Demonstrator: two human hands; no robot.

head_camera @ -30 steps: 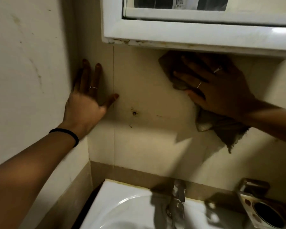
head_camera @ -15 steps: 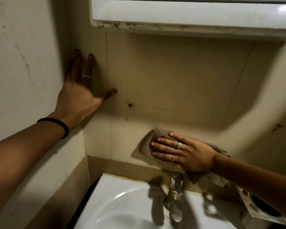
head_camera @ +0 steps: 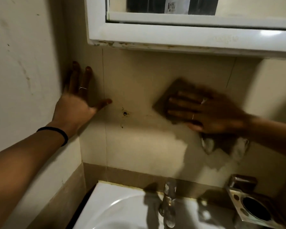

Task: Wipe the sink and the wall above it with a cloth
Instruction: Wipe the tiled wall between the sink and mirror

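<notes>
My right hand [head_camera: 210, 113] presses a brown cloth [head_camera: 170, 96] flat against the beige tiled wall [head_camera: 139, 76], fingers straight and pointing left; the hand is motion-blurred. A loose end of the cloth hangs below the wrist. My left hand [head_camera: 76, 103] rests flat on the wall near the corner, fingers spread upward. The white sink [head_camera: 116, 210] lies below at the bottom of the view, with a chrome tap [head_camera: 169, 200] at its back edge.
A white mirror cabinet [head_camera: 172, 35] juts out above the wiped wall. A small dark hole [head_camera: 125, 113] marks the tile between my hands. A metal holder [head_camera: 251, 210] with round openings is fixed at the lower right. The side wall [head_camera: 23, 63] closes in on the left.
My right hand with the cloth swept down from under the cabinet to just above the tap, then moved back up and right to mid-wall. My left hand stayed on the wall.
</notes>
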